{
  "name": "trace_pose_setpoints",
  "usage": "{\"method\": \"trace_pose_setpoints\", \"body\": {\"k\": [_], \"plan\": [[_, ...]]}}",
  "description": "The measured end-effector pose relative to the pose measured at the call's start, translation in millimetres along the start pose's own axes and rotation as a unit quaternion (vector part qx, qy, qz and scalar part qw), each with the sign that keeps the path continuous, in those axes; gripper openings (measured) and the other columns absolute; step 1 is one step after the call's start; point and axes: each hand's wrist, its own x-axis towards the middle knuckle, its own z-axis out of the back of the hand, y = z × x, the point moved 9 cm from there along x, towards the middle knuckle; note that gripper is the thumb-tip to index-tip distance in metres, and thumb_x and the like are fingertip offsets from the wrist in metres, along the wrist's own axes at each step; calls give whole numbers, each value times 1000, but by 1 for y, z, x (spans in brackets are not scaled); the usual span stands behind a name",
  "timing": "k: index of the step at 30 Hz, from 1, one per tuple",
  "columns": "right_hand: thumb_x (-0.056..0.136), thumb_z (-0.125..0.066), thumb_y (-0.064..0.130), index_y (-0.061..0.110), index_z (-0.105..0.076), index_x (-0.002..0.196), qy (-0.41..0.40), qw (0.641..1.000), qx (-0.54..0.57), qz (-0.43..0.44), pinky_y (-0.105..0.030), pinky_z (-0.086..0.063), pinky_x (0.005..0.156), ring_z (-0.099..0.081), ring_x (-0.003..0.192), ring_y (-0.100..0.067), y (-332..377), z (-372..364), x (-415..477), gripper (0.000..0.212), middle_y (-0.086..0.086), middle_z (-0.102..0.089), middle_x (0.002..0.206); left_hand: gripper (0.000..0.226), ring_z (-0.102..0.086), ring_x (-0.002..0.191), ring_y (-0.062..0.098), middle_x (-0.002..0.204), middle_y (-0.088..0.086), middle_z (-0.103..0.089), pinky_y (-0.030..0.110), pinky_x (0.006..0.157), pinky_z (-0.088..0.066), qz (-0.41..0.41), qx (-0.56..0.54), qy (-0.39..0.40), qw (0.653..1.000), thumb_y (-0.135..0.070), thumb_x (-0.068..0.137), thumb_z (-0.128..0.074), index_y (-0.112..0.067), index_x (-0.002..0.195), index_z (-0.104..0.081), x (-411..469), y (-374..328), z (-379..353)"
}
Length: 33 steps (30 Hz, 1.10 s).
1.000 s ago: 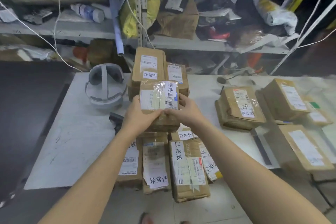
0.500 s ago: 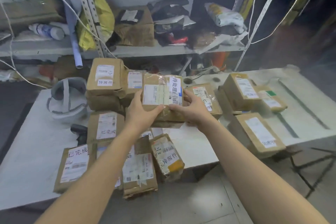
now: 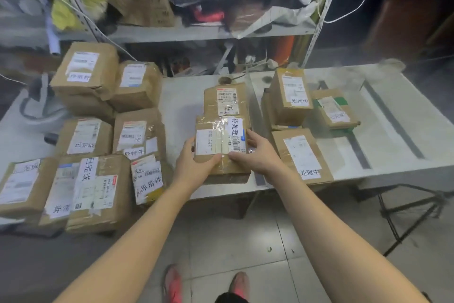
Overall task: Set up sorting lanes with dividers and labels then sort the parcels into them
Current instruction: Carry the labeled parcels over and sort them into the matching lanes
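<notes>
The 待处理 parcel [image 3: 219,140] is gripped at both sides by the left hand [image 3: 194,170] and right hand [image 3: 258,157], curled round it over the near-middle of the surface [image 3: 181,96]. It's been carried right, away from the 异常件 stack [image 3: 84,71]. A taped parcel [image 3: 227,101] is parked just behind, so the middle lane is probably being filled. Whether it's set down yet can't be told.
</notes>
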Motion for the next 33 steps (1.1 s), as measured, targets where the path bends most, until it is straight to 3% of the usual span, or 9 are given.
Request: {"method": "trace_pose_setpoints", "body": {"k": [7, 17, 23, 28, 30, 33], "plan": [[76, -81, 26, 34, -48, 133, 15, 999, -26, -42, -42, -54, 97, -61, 116, -12, -47, -6, 0, 66, 10, -63, 126, 71, -52, 116, 11, 118, -17, -51, 33, 93, -53, 38, 7, 17, 999, -31, 81, -79, -33, 140, -40, -3, 36, -34], [82, -77, 20, 30, -33, 148, 11, 993, -74, -91, -45, -48, 104, -55, 125, -19, -76, -13, 30, 80, 5, -57, 136, 73, -50, 122, 10, 130, -14, -52, 38, 103, -48, 70, -13, 44, 997, -28, 84, -77, -35, 144, -36, 23, 72, -64], [84, -76, 18, 30, -38, 144, 6, 992, -83, -97, -42, -48, 102, -55, 124, -18, -85, -15, 48, 72, 4, -59, 134, 67, -45, 126, 6, 141, -13, -50, 37, 104, -47, 55, -2, 54, 997, -29, 88, -72, -42, 141, -34, 36, 73, -73], [81, -78, 17, 26, -45, 136, -7, 991, -94, -93, -38, -49, 97, -57, 122, -18, -85, -11, 54, 65, 3, -61, 131, 62, -48, 119, 2, 133, -18, -52, 25, 95, -45, 47, 28, 68, 996, -28, 86, -74, -51, 130, -36, 40, 67, -73], [79, -80, 17, 26, -45, 135, -15, 991, -104, -85, -35, -49, 93, -60, 118, -18, -78, -8, 55, 67, 4, -63, 127, 62, -51, 122, 8, 134, -13, -55, 22, 91, -42, 35, 61, 70, 995, -29, 84, -76, -46, 131, -39, 41, 58, -68], [77, -81, 20, 30, -41, 138, -45, 990, -124, -39, -37, -52, 92, -61, 118, -19, -51, -2, 56, 74, 5, -63, 127, 69, -45, 133, 19, 144, -2, -49, 22, 95, -34, 8, 134, 56, 989, -25, 86, -75, -22, 145, -39, 47, 31, -53]]}}
